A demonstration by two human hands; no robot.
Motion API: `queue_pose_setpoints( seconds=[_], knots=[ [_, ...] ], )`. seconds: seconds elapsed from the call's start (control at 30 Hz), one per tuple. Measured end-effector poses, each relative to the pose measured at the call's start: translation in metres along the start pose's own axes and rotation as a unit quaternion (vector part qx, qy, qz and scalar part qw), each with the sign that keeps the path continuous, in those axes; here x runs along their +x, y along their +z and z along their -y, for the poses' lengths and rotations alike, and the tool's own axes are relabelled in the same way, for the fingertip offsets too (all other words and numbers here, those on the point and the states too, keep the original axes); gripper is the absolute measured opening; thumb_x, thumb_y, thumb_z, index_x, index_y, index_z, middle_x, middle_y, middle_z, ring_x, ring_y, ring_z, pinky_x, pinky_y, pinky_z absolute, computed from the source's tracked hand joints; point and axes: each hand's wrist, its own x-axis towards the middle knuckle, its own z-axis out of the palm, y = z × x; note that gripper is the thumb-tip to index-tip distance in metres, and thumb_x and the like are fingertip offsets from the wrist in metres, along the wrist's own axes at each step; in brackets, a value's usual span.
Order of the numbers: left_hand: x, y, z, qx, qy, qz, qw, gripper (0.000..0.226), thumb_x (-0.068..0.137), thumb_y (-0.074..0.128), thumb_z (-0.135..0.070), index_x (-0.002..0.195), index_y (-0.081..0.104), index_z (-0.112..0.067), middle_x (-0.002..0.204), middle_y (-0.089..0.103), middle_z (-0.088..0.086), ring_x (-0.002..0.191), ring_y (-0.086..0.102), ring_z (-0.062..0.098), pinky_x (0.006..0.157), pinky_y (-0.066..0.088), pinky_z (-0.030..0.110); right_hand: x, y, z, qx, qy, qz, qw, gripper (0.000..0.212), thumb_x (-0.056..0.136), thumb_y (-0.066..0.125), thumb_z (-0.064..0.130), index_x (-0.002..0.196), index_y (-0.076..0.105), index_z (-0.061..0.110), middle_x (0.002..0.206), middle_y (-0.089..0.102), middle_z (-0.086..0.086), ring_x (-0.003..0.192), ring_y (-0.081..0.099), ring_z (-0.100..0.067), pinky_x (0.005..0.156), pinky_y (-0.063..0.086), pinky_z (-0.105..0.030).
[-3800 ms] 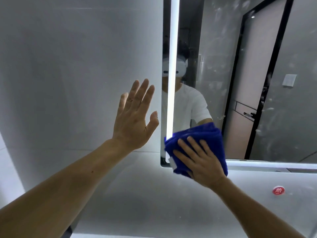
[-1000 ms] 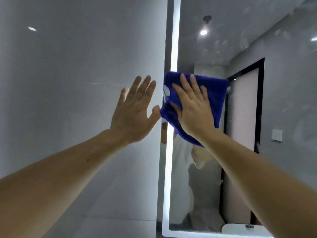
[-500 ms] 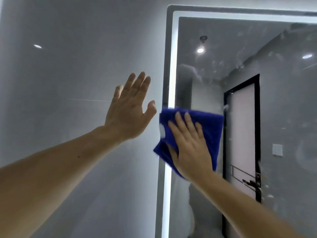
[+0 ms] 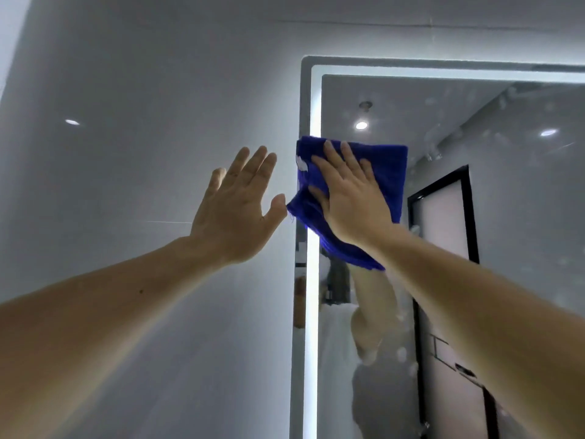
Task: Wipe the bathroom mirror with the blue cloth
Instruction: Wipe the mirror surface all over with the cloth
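Note:
The bathroom mirror (image 4: 506, 217) fills the right half of the head view, with a lit strip along its left and top edges. Smears and spots dot its glass. A folded blue cloth (image 4: 391, 172) lies flat on the mirror's upper left part, over the lit strip. My right hand (image 4: 351, 198) presses it against the glass with straight, spread fingers. My left hand (image 4: 237, 207) is flat against the grey wall just left of the mirror, fingers straight, thumb near the cloth's corner.
A glossy grey tiled wall (image 4: 126, 153) takes up the left half. The mirror's top left corner (image 4: 311, 66) is above the cloth. A dark-framed door (image 4: 443, 232) and ceiling lamps show as reflections in the glass.
My right hand has slid the cloth up the mirror's left edge, closer to the top corner. Earlier it wiped from the bottom corner upward. My left hand stays on the wall.

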Motion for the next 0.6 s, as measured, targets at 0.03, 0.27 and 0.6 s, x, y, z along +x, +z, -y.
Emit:
queue_pose_setpoints(
  seconds=[0.03,0.27,0.6],
  knots=[
    [0.002,-0.002,0.003,-0.002,-0.008,0.001,1.0,0.074,0.089,0.006,-0.06,0.157,0.002,-0.029,0.164,-0.005,-0.01,0.15,-0.009,0.01,0.118,-0.01,0.037,0.02,-0.005,-0.005,0.003,0.015,-0.006,1.0,0.049,0.106,0.031,0.037,0.153,0.026,0.023,0.164,0.013,0.002,0.152,0.002,-0.02,0.12,0.001,-0.04],
    [0.007,-0.013,0.005,-0.026,-0.015,0.002,1.0,0.076,0.086,0.005,-0.06,0.156,0.0,-0.032,0.163,-0.006,-0.013,0.15,-0.01,0.007,0.123,-0.005,0.041,0.072,-0.018,-0.011,0.031,0.09,-0.025,0.995,0.051,0.105,0.029,0.042,0.153,0.025,0.026,0.165,0.009,0.001,0.151,0.001,-0.02,0.12,0.001,-0.041],
    [0.03,-0.014,-0.001,-0.027,0.001,-0.023,0.999,0.073,0.088,0.005,-0.059,0.156,-0.001,-0.033,0.163,-0.007,-0.014,0.149,-0.011,0.006,0.111,-0.015,0.03,-0.091,0.011,0.007,-0.02,-0.049,0.039,0.998,0.053,0.104,0.018,0.047,0.151,0.029,0.024,0.16,0.023,0.005,0.149,0.018,-0.02,0.12,0.009,-0.038]
  ],
)
